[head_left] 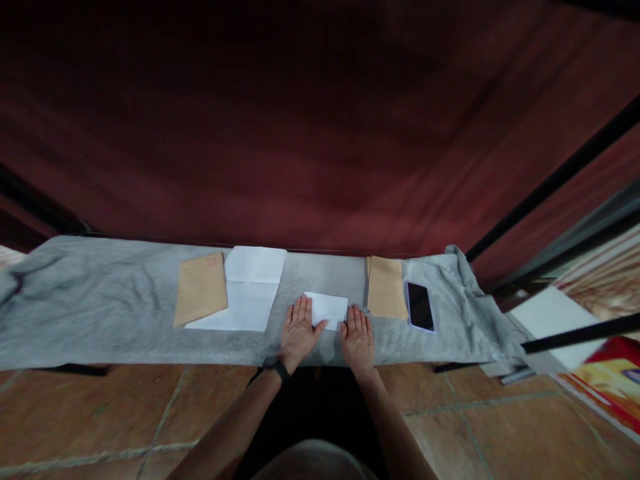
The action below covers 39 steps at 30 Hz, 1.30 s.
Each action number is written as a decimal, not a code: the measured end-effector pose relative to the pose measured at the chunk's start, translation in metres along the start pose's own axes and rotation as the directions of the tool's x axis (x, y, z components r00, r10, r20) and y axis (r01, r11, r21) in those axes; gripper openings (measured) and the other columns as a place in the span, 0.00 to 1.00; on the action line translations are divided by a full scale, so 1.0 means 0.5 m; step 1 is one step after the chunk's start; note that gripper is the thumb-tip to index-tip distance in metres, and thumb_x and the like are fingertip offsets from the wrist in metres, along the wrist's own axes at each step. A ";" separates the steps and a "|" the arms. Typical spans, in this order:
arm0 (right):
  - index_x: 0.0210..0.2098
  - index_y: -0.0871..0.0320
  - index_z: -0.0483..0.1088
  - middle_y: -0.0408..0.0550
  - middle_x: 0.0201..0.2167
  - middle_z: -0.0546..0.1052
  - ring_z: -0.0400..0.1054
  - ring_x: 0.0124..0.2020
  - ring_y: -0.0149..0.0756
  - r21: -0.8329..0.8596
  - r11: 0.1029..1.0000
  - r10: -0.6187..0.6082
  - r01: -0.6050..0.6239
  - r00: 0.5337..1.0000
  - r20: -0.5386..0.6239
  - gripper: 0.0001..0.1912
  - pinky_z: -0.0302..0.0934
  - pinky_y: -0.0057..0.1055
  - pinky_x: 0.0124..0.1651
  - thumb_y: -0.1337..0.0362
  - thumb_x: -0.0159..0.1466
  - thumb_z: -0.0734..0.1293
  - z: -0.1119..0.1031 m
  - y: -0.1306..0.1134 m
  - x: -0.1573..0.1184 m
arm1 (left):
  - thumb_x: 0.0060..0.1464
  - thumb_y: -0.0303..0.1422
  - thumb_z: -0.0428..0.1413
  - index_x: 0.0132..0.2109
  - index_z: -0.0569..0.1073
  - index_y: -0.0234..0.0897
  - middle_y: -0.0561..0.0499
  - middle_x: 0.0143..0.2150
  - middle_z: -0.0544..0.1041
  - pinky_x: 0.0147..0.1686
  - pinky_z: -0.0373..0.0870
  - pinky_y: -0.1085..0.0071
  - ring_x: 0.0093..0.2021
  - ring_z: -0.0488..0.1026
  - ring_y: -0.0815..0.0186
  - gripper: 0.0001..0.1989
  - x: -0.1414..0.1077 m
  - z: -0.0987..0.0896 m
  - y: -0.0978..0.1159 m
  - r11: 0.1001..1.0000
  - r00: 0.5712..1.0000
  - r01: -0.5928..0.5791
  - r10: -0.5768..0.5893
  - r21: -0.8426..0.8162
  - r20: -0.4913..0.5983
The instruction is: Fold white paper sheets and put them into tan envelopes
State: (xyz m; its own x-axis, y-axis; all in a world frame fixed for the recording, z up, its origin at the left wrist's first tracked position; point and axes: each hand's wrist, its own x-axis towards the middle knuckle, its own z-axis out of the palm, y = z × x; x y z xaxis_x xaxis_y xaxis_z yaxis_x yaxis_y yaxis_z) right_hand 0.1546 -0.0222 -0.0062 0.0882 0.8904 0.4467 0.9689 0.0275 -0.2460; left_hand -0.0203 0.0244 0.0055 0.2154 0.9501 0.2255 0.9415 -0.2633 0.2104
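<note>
A small folded sheet of white paper [330, 309] lies flat in front of me on the grey cloth. My left hand [299, 331] rests flat at its left edge, fingers stretched out and thumb on the paper. At the right edge lies my right hand [358, 335], also flat, its thumb touching the paper's lower corner. Neither hand grips anything. To the left, a larger white sheet [255, 287] with a crease across it lies partly under a brown envelope [201, 290]. Right of my right hand are more brown envelopes [388, 288], one overlapping another.
A smartphone [421, 307] lies beside the right-hand envelopes. Grey cloth [125, 300] covers the narrow table, bunched at both ends. Behind it hangs a dark red curtain [320, 167]. Black metal bars [560, 180] slant at the right, near a white box [555, 320] and a colourful package [607, 380].
</note>
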 end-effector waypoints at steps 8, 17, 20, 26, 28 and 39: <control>0.68 0.58 0.59 0.51 0.66 0.65 0.59 0.67 0.39 0.122 0.964 -0.252 0.237 0.958 0.135 0.24 0.50 0.43 0.69 0.62 0.74 0.55 -0.024 -0.021 -0.041 | 0.65 0.51 0.42 0.71 0.53 0.27 0.36 0.73 0.54 0.70 0.47 0.53 0.73 0.49 0.52 0.39 0.001 -0.006 0.002 0.999 1.000 -0.011 0.010 0.030 0.029; 0.68 0.58 0.58 0.52 0.65 0.67 0.61 0.65 0.40 0.106 0.972 -0.219 0.208 0.970 0.110 0.25 0.50 0.43 0.69 0.61 0.74 0.56 -0.044 0.011 -0.059 | 0.67 0.40 0.41 0.70 0.57 0.30 0.37 0.71 0.59 0.69 0.48 0.46 0.73 0.49 0.50 0.30 -0.007 -0.021 -0.018 0.998 0.998 0.062 -0.062 0.012 -0.024; 0.67 0.58 0.59 0.52 0.65 0.67 0.62 0.65 0.40 0.114 0.974 -0.209 0.197 0.972 0.111 0.24 0.48 0.44 0.69 0.62 0.73 0.56 -0.046 0.008 -0.058 | 0.67 0.37 0.40 0.70 0.58 0.30 0.39 0.72 0.58 0.70 0.49 0.50 0.73 0.49 0.54 0.28 0.007 -0.026 0.011 0.998 0.998 -0.058 0.057 -0.038 -0.037; 0.62 0.62 0.67 0.55 0.61 0.72 0.63 0.64 0.42 0.126 0.977 -0.188 0.174 0.975 0.115 0.21 0.48 0.45 0.69 0.63 0.72 0.57 -0.040 0.003 -0.060 | 0.69 0.40 0.39 0.67 0.63 0.36 0.46 0.70 0.62 0.69 0.53 0.58 0.71 0.55 0.62 0.26 0.058 -0.008 0.095 0.903 0.897 -0.387 0.416 -0.186 0.150; 0.60 0.61 0.69 0.55 0.59 0.74 0.64 0.63 0.42 0.118 0.979 -0.182 0.168 0.976 0.116 0.20 0.49 0.45 0.69 0.64 0.72 0.58 -0.039 0.002 -0.059 | 0.69 0.40 0.40 0.68 0.63 0.39 0.48 0.70 0.62 0.69 0.51 0.57 0.71 0.56 0.62 0.25 0.070 0.004 0.103 0.894 0.886 -0.407 0.436 -0.186 0.156; 0.67 0.59 0.60 0.53 0.65 0.66 0.60 0.66 0.43 0.091 0.982 -0.176 0.165 0.977 0.119 0.24 0.47 0.46 0.69 0.62 0.73 0.57 -0.051 -0.005 -0.056 | 0.68 0.39 0.39 0.70 0.57 0.36 0.44 0.72 0.58 0.70 0.46 0.55 0.73 0.51 0.60 0.28 0.077 0.013 0.046 0.965 0.962 -0.258 0.261 -0.049 0.075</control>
State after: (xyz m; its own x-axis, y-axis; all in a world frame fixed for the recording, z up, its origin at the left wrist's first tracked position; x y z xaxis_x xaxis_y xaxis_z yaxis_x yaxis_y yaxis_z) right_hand 0.1558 -0.0585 0.0037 -0.1115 0.9194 0.3771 0.9450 0.2155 -0.2460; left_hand 0.0111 0.0560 0.0128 0.4726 0.8581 0.2009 0.8402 -0.5075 0.1909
